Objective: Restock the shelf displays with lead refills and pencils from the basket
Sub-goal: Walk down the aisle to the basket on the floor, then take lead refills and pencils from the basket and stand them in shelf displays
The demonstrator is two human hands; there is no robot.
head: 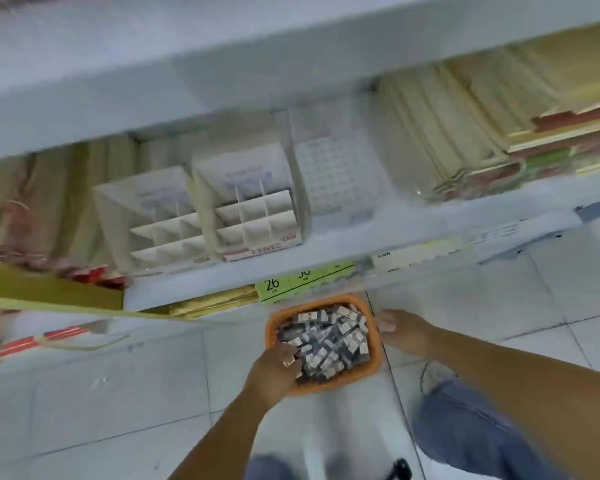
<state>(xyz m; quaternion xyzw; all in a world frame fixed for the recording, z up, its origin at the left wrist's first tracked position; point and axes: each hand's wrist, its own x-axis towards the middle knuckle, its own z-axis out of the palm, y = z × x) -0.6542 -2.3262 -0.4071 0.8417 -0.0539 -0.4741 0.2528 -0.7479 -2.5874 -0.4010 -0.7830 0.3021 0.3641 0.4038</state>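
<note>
The orange basket [375,337] is sitting on the floor tiles below the shelf [194,284], full of small packs [329,341]. The left hand [274,370] is digging in, fingers curling round some of them. The right hand [400,329] is lying against the basket's right rim with its fingers curled. I cannot tell whether it is gripping.

The basket [377,358] lies open-topped on the floor [118,393], its far rim tucked under the shelf lip [205,285] and price tags [302,280]. The left hand [274,370], fingers curled into the packs [329,344], fills the near-left corner. The right hand [400,327] sits just beside the right rim. Above, 2 display boxes [253,213] stand with open cells, roofed by the upper shelf [222,91], with a tray [336,178] on their right.
</note>
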